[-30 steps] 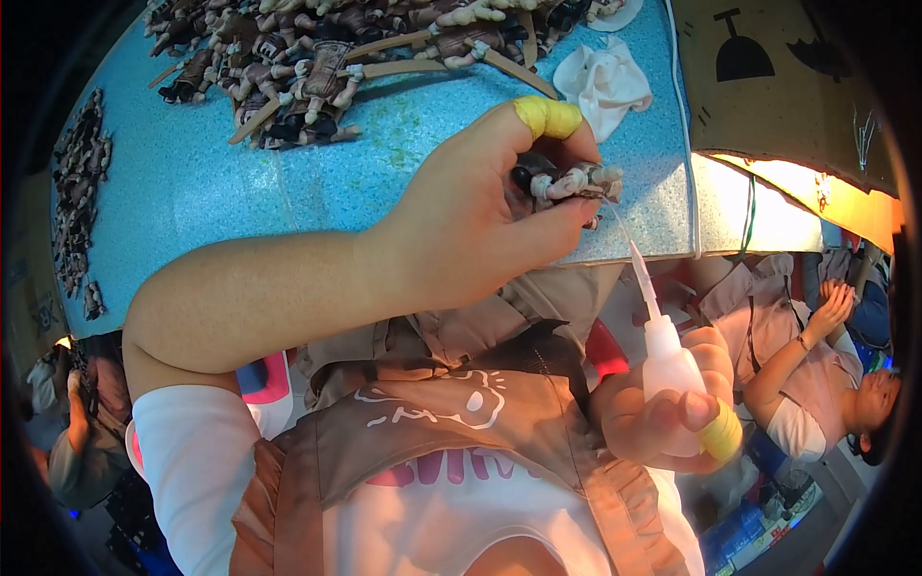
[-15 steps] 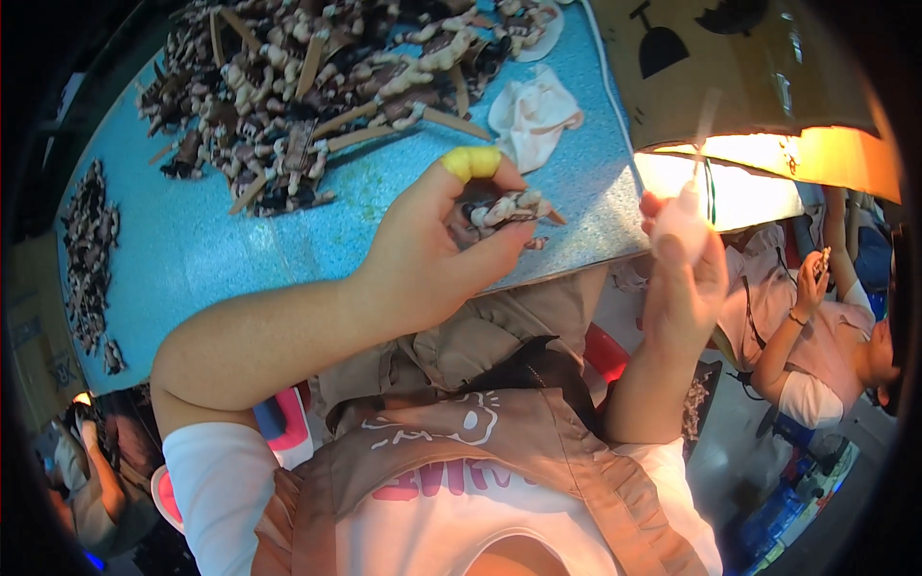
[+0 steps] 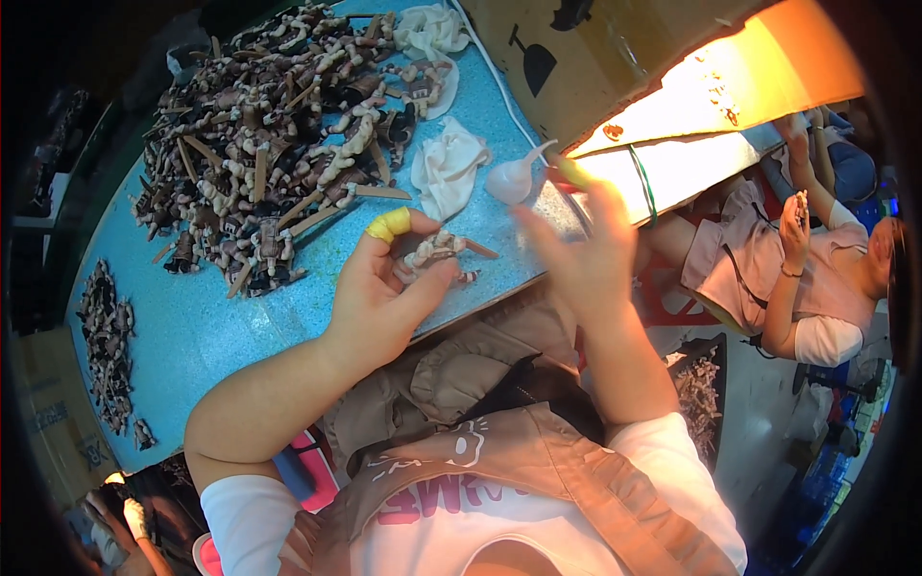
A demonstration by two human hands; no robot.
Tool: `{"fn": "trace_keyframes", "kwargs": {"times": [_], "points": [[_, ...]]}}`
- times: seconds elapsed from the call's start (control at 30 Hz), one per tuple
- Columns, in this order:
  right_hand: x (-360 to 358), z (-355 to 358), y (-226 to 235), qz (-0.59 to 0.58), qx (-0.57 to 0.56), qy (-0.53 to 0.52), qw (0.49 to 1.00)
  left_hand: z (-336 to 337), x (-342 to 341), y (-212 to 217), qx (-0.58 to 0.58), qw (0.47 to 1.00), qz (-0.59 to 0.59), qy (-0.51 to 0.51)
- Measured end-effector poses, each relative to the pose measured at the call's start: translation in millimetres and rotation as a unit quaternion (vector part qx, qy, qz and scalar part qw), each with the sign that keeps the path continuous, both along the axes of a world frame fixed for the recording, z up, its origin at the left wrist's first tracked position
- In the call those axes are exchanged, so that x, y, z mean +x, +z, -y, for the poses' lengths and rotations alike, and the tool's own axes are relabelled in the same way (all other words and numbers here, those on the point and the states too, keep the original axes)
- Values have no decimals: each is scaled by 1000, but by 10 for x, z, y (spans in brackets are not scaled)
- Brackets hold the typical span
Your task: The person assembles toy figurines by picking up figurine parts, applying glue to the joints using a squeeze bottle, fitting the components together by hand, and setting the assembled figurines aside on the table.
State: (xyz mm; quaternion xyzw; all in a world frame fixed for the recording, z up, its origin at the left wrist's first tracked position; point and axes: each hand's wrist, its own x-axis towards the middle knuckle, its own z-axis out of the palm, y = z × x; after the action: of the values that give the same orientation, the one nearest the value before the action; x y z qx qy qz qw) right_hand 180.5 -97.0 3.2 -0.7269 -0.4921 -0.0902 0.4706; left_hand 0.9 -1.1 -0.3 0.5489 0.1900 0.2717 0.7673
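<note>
A small painted figurine [image 3: 432, 252], pale and brown with a flat brown piece sticking out, is pinched in my left hand [image 3: 379, 293] above the near table edge. Yellow tape wraps that hand's index finger. My right hand [image 3: 591, 245] is slightly blurred, its thumb and fingers spread, with nothing seen between them. Just left of it a white squeeze bulb [image 3: 509, 182] with a thin curved nozzle rests on the blue table [image 3: 240, 331]. A crumpled white cloth [image 3: 448, 171] lies next to the bulb.
A big heap of similar figurines [image 3: 279, 125] covers the far table; a smaller pile [image 3: 106, 346] lies at the left. A cardboard box [image 3: 615, 58] stands far right beside a brightly lit white surface [image 3: 687, 178]. Another person [image 3: 797, 259] sits at the right.
My right hand has come down and left from the lit area and let go of the squeeze bulb, now on the table. My left hand still holds the figurine. The view has shifted.
</note>
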Motion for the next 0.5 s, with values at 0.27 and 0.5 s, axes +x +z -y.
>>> {"fn": "trace_keyframes", "kwargs": {"times": [0.27, 0.5], "points": [[1049, 41, -137, 149, -97, -160, 971, 27, -13, 20, -49, 996, 28, -69], [662, 189, 52, -71, 39, -64, 995, 26, -31, 40, 64, 995, -15, -77]]}}
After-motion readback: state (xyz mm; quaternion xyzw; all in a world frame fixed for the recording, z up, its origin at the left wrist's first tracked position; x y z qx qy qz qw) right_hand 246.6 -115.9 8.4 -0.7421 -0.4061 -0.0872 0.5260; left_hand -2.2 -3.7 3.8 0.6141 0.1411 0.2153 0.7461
